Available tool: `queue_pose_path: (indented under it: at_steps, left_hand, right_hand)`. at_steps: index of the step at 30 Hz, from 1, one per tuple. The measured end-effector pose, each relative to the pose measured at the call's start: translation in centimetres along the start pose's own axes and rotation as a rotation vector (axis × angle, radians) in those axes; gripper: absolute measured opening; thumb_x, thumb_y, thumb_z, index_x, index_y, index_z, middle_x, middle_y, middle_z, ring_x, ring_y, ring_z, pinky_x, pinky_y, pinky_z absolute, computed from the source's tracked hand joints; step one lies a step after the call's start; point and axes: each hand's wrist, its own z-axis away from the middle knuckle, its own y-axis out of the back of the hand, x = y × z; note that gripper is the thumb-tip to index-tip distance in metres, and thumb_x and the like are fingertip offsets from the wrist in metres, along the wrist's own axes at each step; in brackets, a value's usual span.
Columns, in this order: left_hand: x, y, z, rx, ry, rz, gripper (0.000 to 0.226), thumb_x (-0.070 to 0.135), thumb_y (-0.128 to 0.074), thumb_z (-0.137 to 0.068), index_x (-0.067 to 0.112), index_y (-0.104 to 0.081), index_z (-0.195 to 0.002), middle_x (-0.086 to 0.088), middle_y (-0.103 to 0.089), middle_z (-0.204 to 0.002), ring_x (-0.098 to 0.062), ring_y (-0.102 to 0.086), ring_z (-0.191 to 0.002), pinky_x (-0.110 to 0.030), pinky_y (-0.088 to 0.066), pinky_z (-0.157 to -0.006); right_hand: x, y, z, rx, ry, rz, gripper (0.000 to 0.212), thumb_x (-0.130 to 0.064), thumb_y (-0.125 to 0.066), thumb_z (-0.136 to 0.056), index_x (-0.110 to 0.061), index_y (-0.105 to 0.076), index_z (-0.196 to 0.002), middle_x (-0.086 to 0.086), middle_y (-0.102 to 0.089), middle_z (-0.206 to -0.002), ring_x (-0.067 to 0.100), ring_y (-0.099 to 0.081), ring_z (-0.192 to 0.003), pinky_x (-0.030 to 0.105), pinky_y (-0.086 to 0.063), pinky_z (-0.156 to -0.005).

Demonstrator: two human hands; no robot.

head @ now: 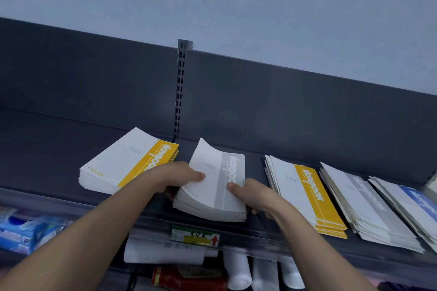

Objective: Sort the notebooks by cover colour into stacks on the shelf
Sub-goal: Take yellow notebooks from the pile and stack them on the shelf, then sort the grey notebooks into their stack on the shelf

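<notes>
Fingers of left hand and right hand tight around grey "Notebook" stack

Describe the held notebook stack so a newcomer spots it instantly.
On the shelf, find the slotted post in the back panel. Just right of its foot lies the grey-striped stack, held by the left hand and right hand. The yellow stack on its left and yellow stack on its right flank it; its top cover curls up.

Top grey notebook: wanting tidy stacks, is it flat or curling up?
Curling up: the top grey notebook has its far corner lifted off the stack gripped by the left hand and right hand.
</notes>
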Motion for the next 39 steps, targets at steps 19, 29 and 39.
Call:
queue_pose_path:
  at_steps: [19,29,39]
  left_hand:
    - [2.0,0.4,-0.4,0.399,-0.163,-0.628,0.059,0.055,-0.056,-0.086,0.014,-0.049,-0.128,-0.005,-0.047,-0.130,-0.024,-0.046,-0.120,-0.037,-0.045,-0.094]
    - [9.7,-9.3,-1.7,0.283,-0.417,-0.525,0.036,0.040,-0.051,-0.094,0.008,-0.055,-0.108,-0.013,-0.048,-0.124,-0.030,-0.044,-0.121,-0.034,-0.037,-0.097]
    - [13.6,-16.4,-5.0,0.172,-0.187,-0.001,0.039,0.033,-0.054,-0.091,0.012,-0.055,-0.124,-0.004,-0.060,-0.122,-0.021,-0.059,-0.106,-0.039,-0.050,-0.093]
  right_hand:
    - [-0.3,1.7,0.1,0.330,0.066,0.306,0.055,-0.057,-0.045,-0.092,-0.013,-0.048,-0.124,0.008,-0.061,-0.120,0.028,-0.058,-0.109,0.034,-0.045,-0.083]
    - [9.1,6.9,-0.8,0.555,-0.030,0.281,0.052,-0.043,-0.047,-0.095,-0.014,-0.044,-0.138,0.009,-0.046,-0.141,0.030,-0.040,-0.130,0.038,-0.038,-0.103]
    - [15.0,7.5,-2.2,0.312,0.021,0.276,0.060,-0.055,-0.048,-0.088,-0.013,-0.044,-0.131,0.008,-0.046,-0.135,0.030,-0.040,-0.126,0.041,-0.042,-0.099]
